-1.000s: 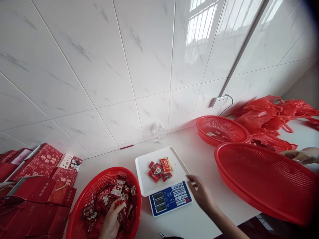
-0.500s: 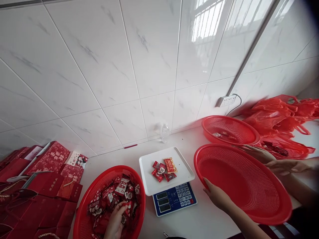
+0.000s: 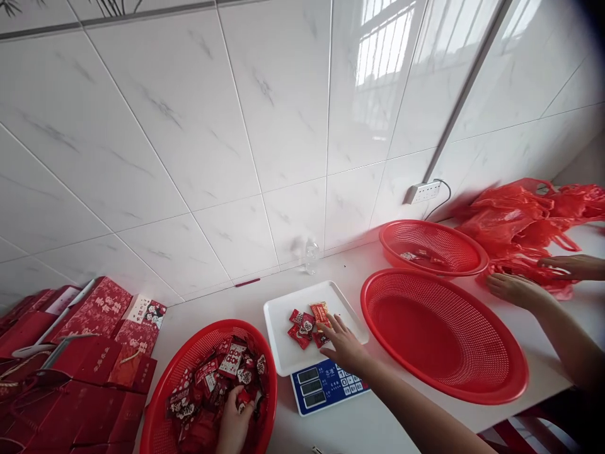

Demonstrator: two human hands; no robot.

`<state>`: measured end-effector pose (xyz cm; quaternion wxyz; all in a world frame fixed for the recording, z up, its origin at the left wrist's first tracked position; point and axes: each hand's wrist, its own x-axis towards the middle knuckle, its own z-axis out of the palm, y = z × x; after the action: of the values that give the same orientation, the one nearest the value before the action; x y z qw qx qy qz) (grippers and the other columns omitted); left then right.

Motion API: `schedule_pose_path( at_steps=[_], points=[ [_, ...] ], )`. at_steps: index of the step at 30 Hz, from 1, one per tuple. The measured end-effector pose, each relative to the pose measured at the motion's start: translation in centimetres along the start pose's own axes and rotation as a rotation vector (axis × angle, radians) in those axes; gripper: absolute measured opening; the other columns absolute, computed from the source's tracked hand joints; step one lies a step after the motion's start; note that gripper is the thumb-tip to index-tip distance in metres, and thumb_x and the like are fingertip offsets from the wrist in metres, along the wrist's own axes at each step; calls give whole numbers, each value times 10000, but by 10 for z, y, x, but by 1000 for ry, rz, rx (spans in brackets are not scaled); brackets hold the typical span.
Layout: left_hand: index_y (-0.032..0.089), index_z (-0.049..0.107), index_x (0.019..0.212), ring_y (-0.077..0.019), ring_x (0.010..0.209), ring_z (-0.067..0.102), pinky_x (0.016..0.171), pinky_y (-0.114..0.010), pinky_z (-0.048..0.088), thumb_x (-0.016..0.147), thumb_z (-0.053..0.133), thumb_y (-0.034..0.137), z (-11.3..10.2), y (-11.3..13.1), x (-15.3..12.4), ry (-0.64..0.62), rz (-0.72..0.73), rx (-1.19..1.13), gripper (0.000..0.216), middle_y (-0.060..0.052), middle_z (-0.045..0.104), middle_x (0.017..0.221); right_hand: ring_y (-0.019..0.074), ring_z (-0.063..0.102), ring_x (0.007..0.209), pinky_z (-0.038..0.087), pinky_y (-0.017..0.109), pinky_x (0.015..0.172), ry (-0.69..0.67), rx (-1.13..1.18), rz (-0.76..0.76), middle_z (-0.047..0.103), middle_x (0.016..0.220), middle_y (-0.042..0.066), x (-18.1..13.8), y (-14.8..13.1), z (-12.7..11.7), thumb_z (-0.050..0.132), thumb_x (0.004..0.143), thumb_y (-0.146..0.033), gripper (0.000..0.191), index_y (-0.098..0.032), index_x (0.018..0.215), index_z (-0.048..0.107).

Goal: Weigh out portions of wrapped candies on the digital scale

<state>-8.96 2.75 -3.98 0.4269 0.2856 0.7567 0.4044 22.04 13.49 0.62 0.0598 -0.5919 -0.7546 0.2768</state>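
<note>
My left hand (image 3: 235, 419) is down in a red plastic basket (image 3: 159, 376), its fingers closed round a small red snack packet (image 3: 244, 398). Many red, white and black wrapped packets (image 3: 208, 378) lie about it. Over a white weighing tray (image 3: 283, 359), my right hand (image 3: 345, 345) is stretched out with its fingers apart. Its fingertips are at a yellow-and-red packet (image 3: 320, 311), beside several red packets (image 3: 301, 328); whether they touch cannot be told. The tray tops a blue digital scale (image 3: 309, 389), partly covered by my right hand and wrist.
Right of the scale stands a large red basket (image 3: 425, 334); behind it, a second basket (image 3: 401, 236) holds a few packets. A co-worker's hands (image 3: 520, 293) are at red plastic bags (image 3: 515, 211). Red gift boxes (image 3: 89, 359) stand left. A clear bottle (image 3: 311, 255) is near the wall.
My right hand has let go of the large basket's rim and moved left over the tray. The large basket now sits further back. The co-worker's hands have shifted from it to the bags.
</note>
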Motion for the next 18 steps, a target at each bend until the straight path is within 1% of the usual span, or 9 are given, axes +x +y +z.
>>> schedule_pose_path(
  at_steps=[2, 4, 8, 11, 13, 15, 18],
  points=[
    [156, 583, 871, -277, 1023, 562, 904, -335, 401, 470, 749, 183, 2, -3, 0, -2, 63, 29, 435, -106, 640, 984, 319, 59, 1381, 220, 465, 1066, -35, -34, -1, 176, 1516, 29, 10, -8, 5, 606, 727, -290, 693, -343, 1366, 343],
    [141, 589, 875, -284, 1054, 540, 947, -332, 368, 463, 746, 168, 1, -6, 0, -22, 83, 44, 442, -132, 624, 1022, 319, 121, 1372, 243, 462, 1051, -21, -48, -9, 211, 1506, 17, 17, -10, 8, 610, 711, -231, 687, -368, 1342, 374],
    [124, 586, 869, -300, 1072, 530, 961, -332, 353, 463, 745, 141, -4, -7, -3, -42, 27, 55, 437, -152, 621, 1021, 288, 320, 1289, 358, 404, 961, 66, -23, -40, 376, 1419, 36, 22, -5, 9, 491, 765, -134, 465, -326, 1183, 555],
    [134, 587, 852, -303, 1091, 523, 961, -328, 352, 457, 746, 119, -5, -5, -4, -33, -1, 57, 427, -139, 631, 1011, 265, 436, 1190, 412, 347, 867, 133, 21, -53, 448, 1351, 41, 20, 0, 5, 416, 774, -82, 440, -304, 1110, 592],
    [136, 592, 833, -305, 1092, 522, 961, -329, 351, 454, 749, 119, -5, -3, -5, -30, 5, 65, 410, -141, 635, 1012, 242, 507, 1104, 428, 314, 806, 189, 69, -44, 497, 1294, 50, 19, 5, 0, 374, 801, -94, 414, -284, 1102, 586],
    [133, 596, 818, -306, 1078, 529, 953, -327, 356, 451, 750, 122, -3, -2, -4, -32, 17, 76, 398, -151, 635, 1013, 219, 572, 980, 433, 295, 753, 253, 125, -13, 568, 1192, 60, 19, 11, -5, 337, 838, -139, 358, -255, 1065, 588],
    [144, 589, 821, -297, 1055, 537, 939, -322, 367, 460, 739, 135, -1, -2, -3, -36, 38, 93, 391, -145, 632, 1009, 198, 609, 794, 436, 282, 667, 362, 217, 80, 644, 1003, 67, 19, 21, -14, 311, 871, -240, 298, -218, 1003, 578]
  ],
)
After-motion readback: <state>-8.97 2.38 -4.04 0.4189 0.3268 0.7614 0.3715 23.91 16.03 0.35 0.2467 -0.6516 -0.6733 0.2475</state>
